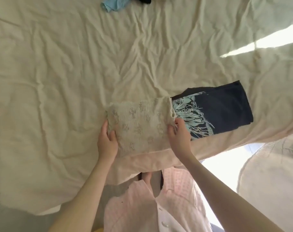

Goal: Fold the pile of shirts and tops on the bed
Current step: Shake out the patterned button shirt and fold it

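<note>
Cream top [139, 124] mid-fold, near bed [58, 81] edge, beside navy tee [226, 111]
L hand [107, 141] & R hand [177, 138] pinch its sides; advise edges aligned, pressed flat

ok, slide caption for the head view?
Both hands, left hand and right hand, grip a folded cream top beside a folded navy shirt.

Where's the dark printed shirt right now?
In the head view, the dark printed shirt lies folded on the bed, right of centre, just beside the cream top both hands hold.
</note>
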The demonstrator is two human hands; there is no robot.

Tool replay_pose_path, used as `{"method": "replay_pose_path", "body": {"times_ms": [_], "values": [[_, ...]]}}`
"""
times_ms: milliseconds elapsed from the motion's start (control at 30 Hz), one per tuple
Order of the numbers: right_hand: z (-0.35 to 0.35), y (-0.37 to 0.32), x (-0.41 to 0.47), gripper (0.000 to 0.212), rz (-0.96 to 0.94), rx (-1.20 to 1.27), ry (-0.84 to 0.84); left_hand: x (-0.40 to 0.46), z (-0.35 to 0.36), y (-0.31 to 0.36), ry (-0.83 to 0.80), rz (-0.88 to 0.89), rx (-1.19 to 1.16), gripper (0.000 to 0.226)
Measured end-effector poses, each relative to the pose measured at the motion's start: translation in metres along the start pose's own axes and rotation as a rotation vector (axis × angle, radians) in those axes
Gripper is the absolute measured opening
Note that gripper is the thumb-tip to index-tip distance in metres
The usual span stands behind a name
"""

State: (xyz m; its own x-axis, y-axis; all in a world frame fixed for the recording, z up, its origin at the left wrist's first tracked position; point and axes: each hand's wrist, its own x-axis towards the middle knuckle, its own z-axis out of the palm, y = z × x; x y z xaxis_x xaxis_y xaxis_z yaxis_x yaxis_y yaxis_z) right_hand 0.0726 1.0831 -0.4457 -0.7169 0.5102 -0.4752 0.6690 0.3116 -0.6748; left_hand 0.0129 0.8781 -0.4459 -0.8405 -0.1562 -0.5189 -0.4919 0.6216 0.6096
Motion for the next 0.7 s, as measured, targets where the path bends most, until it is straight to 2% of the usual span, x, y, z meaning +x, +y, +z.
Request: {"method": "replay_pose_path", "body": {"times_ms": [100, 233, 300, 400, 500, 633, 700], "values": [[-0.005, 0.001, 0.000, 0.014, 0.006, -0.033, -0.044, -0.003, -0.004, -0.003, -0.011, 0.006, 0.013, 0.047], [-0.020, -0.014, -0.003, 0.012, 0.057, -0.098, -0.180, -0.023, -0.017, 0.000, -0.026, -0.127, 0.025, 0.048], [-0.037, -0.024, -0.013, 0.028, 0.011, -0.138, -0.222, -0.039, -0.030, 0.007, -0.058, -0.118, 0.091, 0.053], [-0.070, -0.044, -0.042, 0.052, -0.205, -0.289, -0.232, -0.078, -0.061, 0.024, -0.053, 0.072, 0.257, 0.055], [-0.090, -0.079, -0.077, 0.060, -0.485, -0.471, -0.268, -0.123, -0.095, 0.045, 0.043, 0.285, 0.422, 0.052], [-0.089, -0.142, -0.125, 0.073, -0.732, -0.650, -0.296, -0.171, -0.140, 0.070, 0.216, 0.450, 0.495, 0.052], [-0.082, -0.168, -0.152, 0.076, -0.827, -0.670, -0.305, -0.183, -0.162, 0.070, 0.236, 0.505, 0.540, 0.055]]}}
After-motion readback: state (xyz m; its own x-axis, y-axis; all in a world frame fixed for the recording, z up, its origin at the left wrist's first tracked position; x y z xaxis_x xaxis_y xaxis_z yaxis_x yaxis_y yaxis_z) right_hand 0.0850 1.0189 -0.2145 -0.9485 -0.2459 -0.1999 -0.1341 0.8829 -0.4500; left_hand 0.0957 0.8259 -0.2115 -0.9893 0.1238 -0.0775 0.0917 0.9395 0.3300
